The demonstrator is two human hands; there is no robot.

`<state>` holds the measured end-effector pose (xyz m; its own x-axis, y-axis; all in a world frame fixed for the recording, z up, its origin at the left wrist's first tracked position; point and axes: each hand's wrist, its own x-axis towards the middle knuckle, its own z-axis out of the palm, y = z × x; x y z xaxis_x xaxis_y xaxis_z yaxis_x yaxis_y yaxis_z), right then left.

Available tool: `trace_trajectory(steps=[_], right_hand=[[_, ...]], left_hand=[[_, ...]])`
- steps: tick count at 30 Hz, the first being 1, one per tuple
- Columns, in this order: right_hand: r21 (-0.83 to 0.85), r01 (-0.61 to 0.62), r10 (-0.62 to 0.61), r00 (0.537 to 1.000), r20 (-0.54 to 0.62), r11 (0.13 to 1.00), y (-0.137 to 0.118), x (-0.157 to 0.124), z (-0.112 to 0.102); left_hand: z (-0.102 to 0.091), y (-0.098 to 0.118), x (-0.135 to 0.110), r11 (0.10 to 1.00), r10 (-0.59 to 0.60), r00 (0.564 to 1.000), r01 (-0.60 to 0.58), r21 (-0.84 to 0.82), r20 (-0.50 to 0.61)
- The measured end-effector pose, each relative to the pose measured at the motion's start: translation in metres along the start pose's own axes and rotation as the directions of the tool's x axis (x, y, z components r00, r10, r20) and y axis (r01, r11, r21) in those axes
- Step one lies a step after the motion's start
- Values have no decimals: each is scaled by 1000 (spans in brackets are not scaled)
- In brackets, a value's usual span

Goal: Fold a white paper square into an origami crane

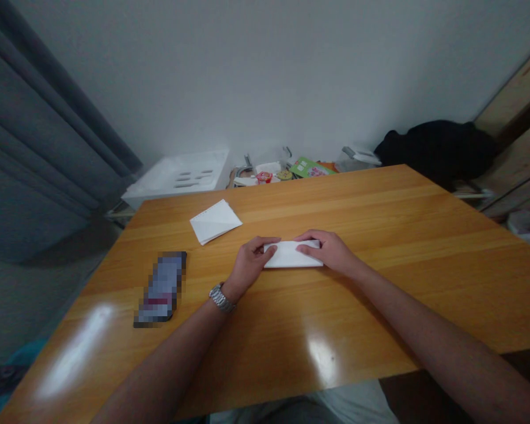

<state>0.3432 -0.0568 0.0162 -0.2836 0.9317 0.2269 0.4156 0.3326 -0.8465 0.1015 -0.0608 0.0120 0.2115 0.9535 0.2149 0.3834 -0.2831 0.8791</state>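
Observation:
A white paper folded into a narrow strip (290, 255) lies flat on the wooden table (380, 282) in front of me. My left hand (250, 262), with a metal watch on its wrist, rests on the strip's left end, fingers curled and pressing the paper down. On the right end sits my right hand (327, 250), its fingers pinched together along the top and front edges of the strip. Both hands hold the paper against the table.
A second folded white paper (215, 221) lies at the back left of the table. A phone (162, 288) lies to the left of my left arm. Behind the table are a white bin (179, 175), small clutter and a black bag (437, 147).

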Motion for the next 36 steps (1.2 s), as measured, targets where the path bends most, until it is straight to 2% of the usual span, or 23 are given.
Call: trace_trajectory(steps=[4, 14, 28, 32, 36], right_hand=[[-13, -5, 5, 1000, 14, 1000, 5, 0, 1], [-5, -8, 8, 1000, 26, 1000, 6, 0, 0], [-27, -1, 1, 1000, 18, 1000, 6, 0, 0], [-31, -6, 7, 1000, 29, 999, 6, 0, 0], [-40, -17, 18, 999, 31, 999, 4, 0, 0]], left_hand=[[0, 0, 0, 1000, 10, 1000, -10, 16, 0], [2, 2, 0, 995, -42, 999, 42, -85, 6], [2, 1, -1, 990, -63, 998, 61, -124, -10], [3, -2, 0, 983, -76, 997, 79, -164, 19], [3, -1, 0, 989, -47, 999, 50, -136, 24]])
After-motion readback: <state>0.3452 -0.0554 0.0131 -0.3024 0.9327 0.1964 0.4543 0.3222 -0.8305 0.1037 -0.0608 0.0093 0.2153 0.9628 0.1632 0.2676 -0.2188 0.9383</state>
